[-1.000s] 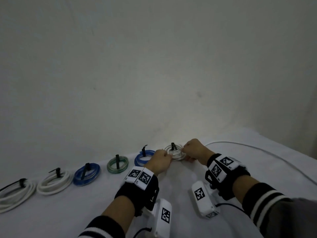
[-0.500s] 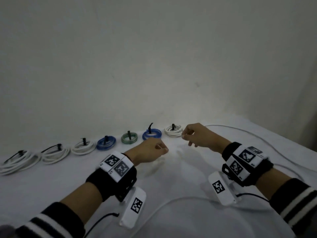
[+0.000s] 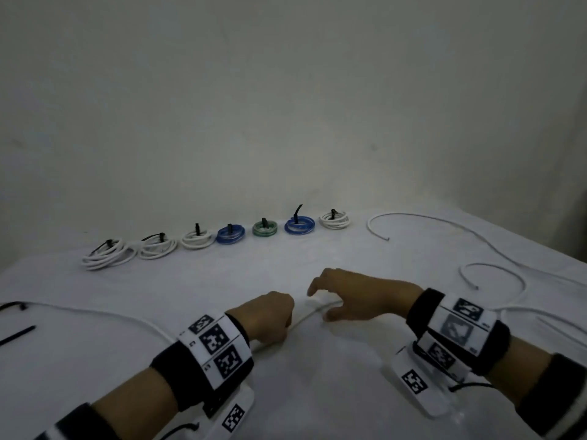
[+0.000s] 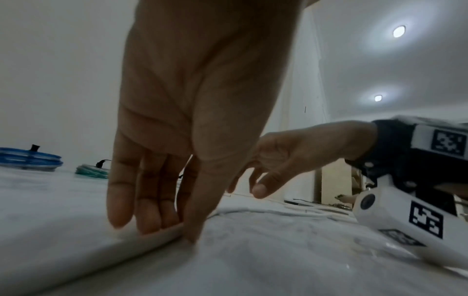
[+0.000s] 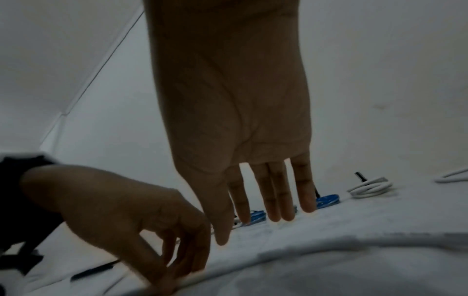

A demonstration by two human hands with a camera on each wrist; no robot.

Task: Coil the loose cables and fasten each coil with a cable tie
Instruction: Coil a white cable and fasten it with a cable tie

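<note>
A loose white cable (image 3: 303, 318) lies across the near part of the white table (image 3: 317, 392). My left hand (image 3: 287, 325) pinches it between thumb and fingers close to its end, and the left wrist view shows that pinch (image 4: 177, 226) pressed down on the cloth. Just to the right, my right hand (image 3: 320, 306) hovers over the cable's end with its fingers straight and spread, holding nothing. Several tied coils stand in a row at the back: the newest white coil (image 3: 334, 220), a blue coil (image 3: 299, 225) and a green coil (image 3: 264, 229) among them.
Two more loose white cables lie on the right, one long (image 3: 428, 221) and one curled (image 3: 508, 281). Black cable ties (image 3: 17, 335) lie at the near left edge. A wall rises directly behind the coil row.
Both hands have let go of the white coil at the back and drawn back to the near table. The left hand has taken hold of a loose white cable.
</note>
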